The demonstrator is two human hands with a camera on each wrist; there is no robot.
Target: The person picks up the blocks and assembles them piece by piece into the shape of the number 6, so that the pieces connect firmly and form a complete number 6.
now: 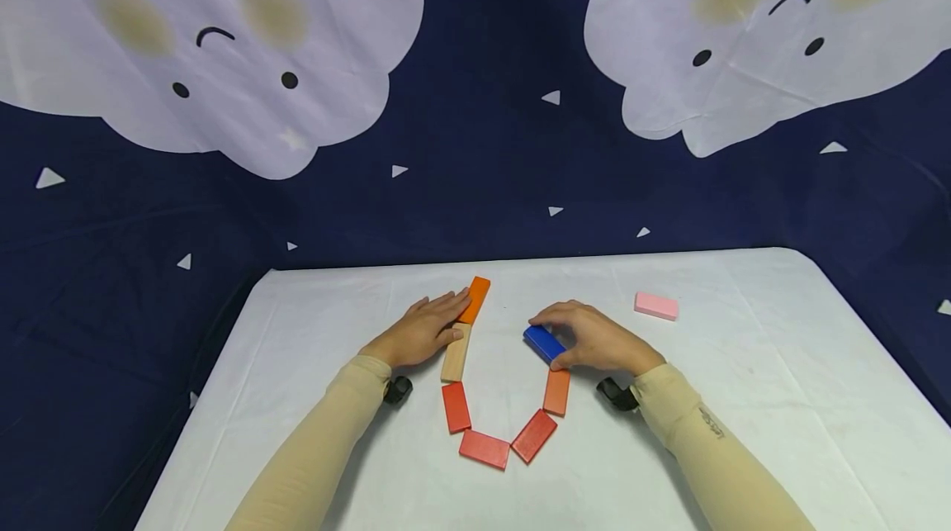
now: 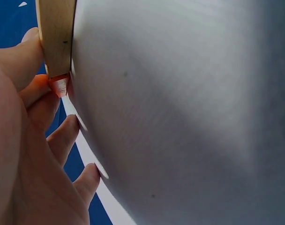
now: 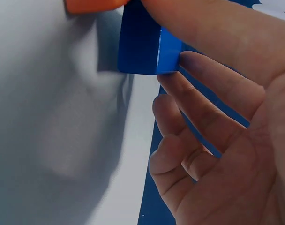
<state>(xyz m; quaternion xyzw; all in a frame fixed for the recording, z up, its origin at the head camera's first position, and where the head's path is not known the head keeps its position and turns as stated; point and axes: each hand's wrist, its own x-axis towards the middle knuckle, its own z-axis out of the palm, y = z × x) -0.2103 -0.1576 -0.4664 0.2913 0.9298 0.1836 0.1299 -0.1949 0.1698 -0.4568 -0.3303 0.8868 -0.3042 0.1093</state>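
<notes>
My left hand (image 1: 420, 333) rests on the left side of a curved row of blocks. Its fingers touch an orange block (image 1: 479, 298), and its thumb lies at a plain wooden block (image 1: 455, 356), seen close up in the left wrist view. On the opposite side, my right hand (image 1: 596, 339) pinches a blue block (image 1: 544, 343) between thumb and fingertips, at the upper end of an orange-red block (image 1: 556, 392). In the right wrist view, the blue block (image 3: 145, 42) appears tilted, near an orange block end (image 3: 93, 4).
Three red blocks, at left (image 1: 456, 407), bottom (image 1: 484, 449) and right (image 1: 534, 436), form the curve's near end. A pink block (image 1: 656, 305) lies apart at the right on the white table (image 1: 780, 366). Behind hangs a dark blue cloth (image 1: 490, 143) with clouds.
</notes>
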